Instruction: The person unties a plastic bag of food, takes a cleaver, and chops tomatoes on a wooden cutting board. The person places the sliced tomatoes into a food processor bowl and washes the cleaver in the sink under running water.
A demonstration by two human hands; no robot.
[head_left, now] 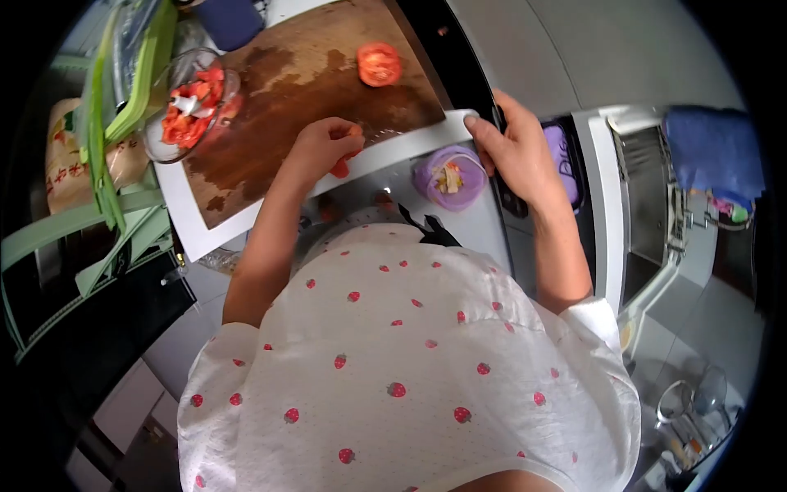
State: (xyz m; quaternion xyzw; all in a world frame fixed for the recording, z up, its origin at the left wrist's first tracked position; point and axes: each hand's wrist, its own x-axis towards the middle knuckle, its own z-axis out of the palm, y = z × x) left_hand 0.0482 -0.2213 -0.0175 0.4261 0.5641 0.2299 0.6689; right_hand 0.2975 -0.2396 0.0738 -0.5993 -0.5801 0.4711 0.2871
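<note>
My left hand (325, 154) is closed on a red tomato piece (340, 168) at the near edge of the brown cutting board (287, 90). Farther up the board lies a tomato half (379, 64), cut face up. To the left, a clear bowl (232, 82) with a white centre post holds chopped tomato (190, 111). My right hand (518, 148) is curled at the white table's corner (463, 119), thumb against the edge; what its fingers hold, if anything, is hidden. Below that corner hangs a purple bag (467, 193) with scraps inside.
A green rack (123, 209) stands at the left, beside a printed bag (65, 168) and green-rimmed containers (152, 70). A dark blue object (229, 25) sits behind the board. On the right are a purple container (561, 160), a sink (643, 205) and a blue cloth (713, 152).
</note>
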